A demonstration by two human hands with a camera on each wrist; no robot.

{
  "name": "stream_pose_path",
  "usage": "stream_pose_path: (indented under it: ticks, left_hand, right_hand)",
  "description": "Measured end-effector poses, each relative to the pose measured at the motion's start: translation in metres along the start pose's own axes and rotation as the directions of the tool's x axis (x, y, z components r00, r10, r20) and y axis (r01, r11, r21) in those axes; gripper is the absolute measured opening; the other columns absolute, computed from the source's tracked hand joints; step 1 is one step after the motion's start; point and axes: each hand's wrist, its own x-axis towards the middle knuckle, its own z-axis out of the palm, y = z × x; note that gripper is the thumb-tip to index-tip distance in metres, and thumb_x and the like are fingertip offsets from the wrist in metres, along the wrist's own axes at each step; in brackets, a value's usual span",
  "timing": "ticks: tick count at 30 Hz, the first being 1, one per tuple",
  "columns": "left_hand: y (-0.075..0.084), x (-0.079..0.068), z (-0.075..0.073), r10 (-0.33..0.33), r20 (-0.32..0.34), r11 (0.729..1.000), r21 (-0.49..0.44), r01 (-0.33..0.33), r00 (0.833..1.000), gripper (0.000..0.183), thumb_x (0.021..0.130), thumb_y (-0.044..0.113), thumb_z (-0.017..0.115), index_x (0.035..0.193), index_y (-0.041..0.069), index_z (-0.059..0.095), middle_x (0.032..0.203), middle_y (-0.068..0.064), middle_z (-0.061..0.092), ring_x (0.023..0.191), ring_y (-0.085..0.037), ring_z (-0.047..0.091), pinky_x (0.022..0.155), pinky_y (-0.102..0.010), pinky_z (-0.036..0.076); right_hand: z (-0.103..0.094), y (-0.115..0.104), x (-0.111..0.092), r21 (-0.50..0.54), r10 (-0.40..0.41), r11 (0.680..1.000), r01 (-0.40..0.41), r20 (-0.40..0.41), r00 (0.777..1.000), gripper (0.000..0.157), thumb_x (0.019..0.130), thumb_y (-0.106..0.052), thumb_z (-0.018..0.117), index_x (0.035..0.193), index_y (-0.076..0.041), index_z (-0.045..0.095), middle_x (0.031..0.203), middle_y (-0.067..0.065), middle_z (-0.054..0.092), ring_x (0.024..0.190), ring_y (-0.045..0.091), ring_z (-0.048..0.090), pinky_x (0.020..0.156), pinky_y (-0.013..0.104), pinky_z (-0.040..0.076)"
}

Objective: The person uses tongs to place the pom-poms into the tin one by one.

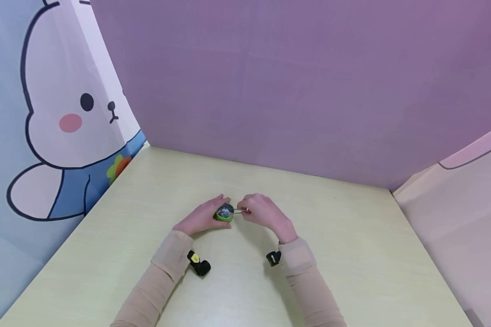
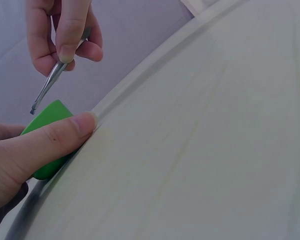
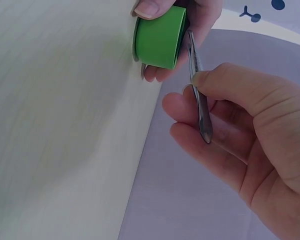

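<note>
A small round green container stands on the table, with dark and bluish contents showing inside its rim in the head view. My left hand grips it from the left, thumb along the near side and fingers round the far side. Metal tweezers are pinched between the thumb and fingers of my right hand, just right of the container. Their tips point left, close to the container's opening. In the left wrist view a tiny dark bit shows at the tip of the tweezers.
A pale wood-toned table spreads around both hands. Behind it rises a purple backdrop. On the left hangs a blue panel with a cartoon animal, and a pale panel borders the right edge.
</note>
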Motion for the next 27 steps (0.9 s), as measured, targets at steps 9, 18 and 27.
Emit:
stream_pose_path:
  ticks: [9, 18, 27]
  left_hand:
    - [0.003, 0.000, 0.004, -0.011, 0.012, 1.000, 0.003, 0.011, 1.000, 0.098, 0.082, 0.048, 0.077, 0.158, 0.015, 0.025, 0.165, -0.019, 0.021, 0.150, -0.039, 0.029, 0.120, -0.056, 0.031]
    - [0.003, -0.003, 0.005, 0.009, 0.006, 1.000, 0.017, -0.009, 1.000, 0.102, 0.081, 0.047, 0.078, 0.159, 0.015, 0.020, 0.166, -0.019, 0.016, 0.152, -0.041, 0.021, 0.122, -0.059, 0.023]
    - [-0.003, -0.004, 0.005, 0.036, -0.010, 0.998, 0.048, -0.035, 0.999, 0.103, 0.081, 0.051, 0.076, 0.159, 0.012, 0.021, 0.166, -0.018, 0.015, 0.152, -0.043, 0.019, 0.123, -0.060, 0.018]
  right_hand:
    - [-0.003, 0.001, -0.018, -0.078, 0.053, 0.995, -0.057, -0.064, 0.997, 0.015, 0.086, -0.002, 0.068, 0.095, -0.010, 0.077, 0.089, 0.002, 0.075, 0.069, 0.011, 0.064, 0.059, 0.022, 0.052]
    - [-0.004, 0.007, -0.048, -0.202, 0.056, 0.974, -0.099, -0.209, 0.976, 0.015, 0.081, -0.004, 0.074, 0.091, -0.015, 0.078, 0.086, -0.004, 0.077, 0.075, 0.014, 0.061, 0.057, 0.022, 0.051]
    - [-0.003, 0.013, -0.085, -0.127, 0.146, 0.976, -0.178, -0.226, 0.963, 0.013, 0.081, 0.002, 0.071, 0.084, -0.010, 0.074, 0.079, 0.000, 0.073, 0.069, 0.010, 0.060, 0.061, 0.019, 0.051]
